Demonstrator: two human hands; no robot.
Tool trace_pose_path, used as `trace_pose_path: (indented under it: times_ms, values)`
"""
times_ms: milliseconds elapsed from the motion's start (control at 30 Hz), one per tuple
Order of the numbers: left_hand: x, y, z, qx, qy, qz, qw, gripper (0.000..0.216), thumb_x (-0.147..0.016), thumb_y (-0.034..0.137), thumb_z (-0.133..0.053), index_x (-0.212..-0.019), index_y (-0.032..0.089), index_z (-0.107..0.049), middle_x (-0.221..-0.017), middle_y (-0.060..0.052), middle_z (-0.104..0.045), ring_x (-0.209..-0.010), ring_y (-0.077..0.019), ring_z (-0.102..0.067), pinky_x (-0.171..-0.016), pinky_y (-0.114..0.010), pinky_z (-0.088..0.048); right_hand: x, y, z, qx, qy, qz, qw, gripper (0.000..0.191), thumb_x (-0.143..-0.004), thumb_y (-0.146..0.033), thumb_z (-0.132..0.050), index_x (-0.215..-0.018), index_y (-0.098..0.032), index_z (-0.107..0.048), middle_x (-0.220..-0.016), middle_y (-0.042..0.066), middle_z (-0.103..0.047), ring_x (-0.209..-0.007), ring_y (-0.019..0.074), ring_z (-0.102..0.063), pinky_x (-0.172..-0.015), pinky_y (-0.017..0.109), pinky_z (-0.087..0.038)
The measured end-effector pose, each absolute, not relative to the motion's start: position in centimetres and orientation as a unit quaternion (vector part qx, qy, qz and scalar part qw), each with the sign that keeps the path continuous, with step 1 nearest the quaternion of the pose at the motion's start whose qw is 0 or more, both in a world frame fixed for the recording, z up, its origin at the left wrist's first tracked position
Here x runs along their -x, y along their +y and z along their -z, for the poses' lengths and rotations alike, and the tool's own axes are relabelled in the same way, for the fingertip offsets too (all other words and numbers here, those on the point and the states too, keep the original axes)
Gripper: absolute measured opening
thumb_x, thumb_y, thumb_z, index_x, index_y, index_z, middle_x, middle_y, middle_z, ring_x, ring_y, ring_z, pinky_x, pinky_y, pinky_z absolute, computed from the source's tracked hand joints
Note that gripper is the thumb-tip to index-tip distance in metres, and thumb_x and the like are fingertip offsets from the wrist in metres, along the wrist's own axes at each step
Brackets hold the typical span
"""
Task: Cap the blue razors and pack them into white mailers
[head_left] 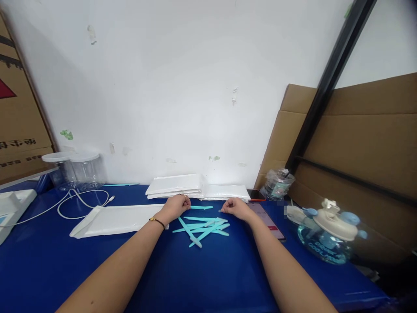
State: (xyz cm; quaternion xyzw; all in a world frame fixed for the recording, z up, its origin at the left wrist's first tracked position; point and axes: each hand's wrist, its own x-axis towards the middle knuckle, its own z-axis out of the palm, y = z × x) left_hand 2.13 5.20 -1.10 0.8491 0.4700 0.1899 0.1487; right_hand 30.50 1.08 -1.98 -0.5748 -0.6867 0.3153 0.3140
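My left hand (176,206) is closed in a pinch on the end of a turquoise eyebrow razor (202,207), which points right toward my other hand. My right hand (237,208) is also closed, and a small clear piece (220,211), perhaps a blade cap, shows at its fingertips. The two hands are apart, with a short gap between the razor's tip and the right fingers. Just below them, several more turquoise eyebrow razors (203,227) lie crossed in a loose pile on the blue table (208,278). A white padded envelope (120,219) lies flat under my left wrist.
White padded envelopes are stacked (174,184) by the wall, with more (224,191) beside them. A phone (265,221) lies by my right forearm. At right stands a clear water bottle (327,234). Left are lidded clear jars (85,171) and a white cable (70,204).
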Motion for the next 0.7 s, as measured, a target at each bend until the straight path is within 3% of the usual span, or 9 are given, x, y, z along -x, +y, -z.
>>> trace_pose_path:
  times_ms: [167,267,367,700]
  values:
    - [-2.4,4.2,0.7,-0.856,0.441,-0.236,0.134,0.019,-0.073,0.034,-0.056,-0.086,0.022,-0.063,-0.090,-0.004,-0.062,-0.085,-0.0193,-0.055,-0.072,-0.026,-0.039,-30.6,-0.2,0.7,0.544,-0.730,-0.283,0.302,0.015,-0.067,-0.029,-0.065,-0.073,-0.015,-0.068,-0.074,0.003,-0.067,-0.068,0.0147,-0.058,-0.061,0.022,-0.041]
    - [-3.1,3.2,0.4,-0.876,0.396,-0.194,0.194,0.027,-0.072,0.046,-0.056,-0.081,0.022,-0.064,-0.085,-0.003,-0.061,-0.077,-0.0176,-0.055,-0.065,-0.024,-0.039,-30.2,-0.8,0.4,0.514,-0.749,-0.344,0.237,0.013,-0.067,-0.026,-0.064,-0.070,-0.015,-0.068,-0.071,0.004,-0.068,-0.072,0.0170,-0.061,-0.061,0.023,-0.042]
    - [-3.5,3.0,0.5,-0.889,0.381,-0.147,0.206,0.027,-0.069,0.046,-0.059,-0.079,0.021,-0.065,-0.078,-0.001,-0.060,-0.069,-0.0153,-0.053,-0.059,-0.022,-0.036,-29.7,-1.0,0.5,0.506,-0.758,-0.350,0.216,0.009,-0.066,-0.022,-0.062,-0.068,-0.015,-0.068,-0.072,0.005,-0.069,-0.078,0.0187,-0.062,-0.065,0.023,-0.042]
    - [-3.4,3.8,1.2,-0.835,0.410,-0.211,0.300,0.029,-0.067,0.045,-0.060,-0.077,0.017,-0.060,-0.067,0.001,-0.056,-0.063,-0.0136,-0.051,-0.054,-0.021,-0.037,-29.1,-0.9,0.7,0.513,-0.762,-0.330,0.217,0.026,-0.075,-0.040,-0.058,-0.078,-0.016,-0.068,-0.071,0.001,-0.065,-0.064,0.0134,-0.054,-0.060,0.022,-0.040]
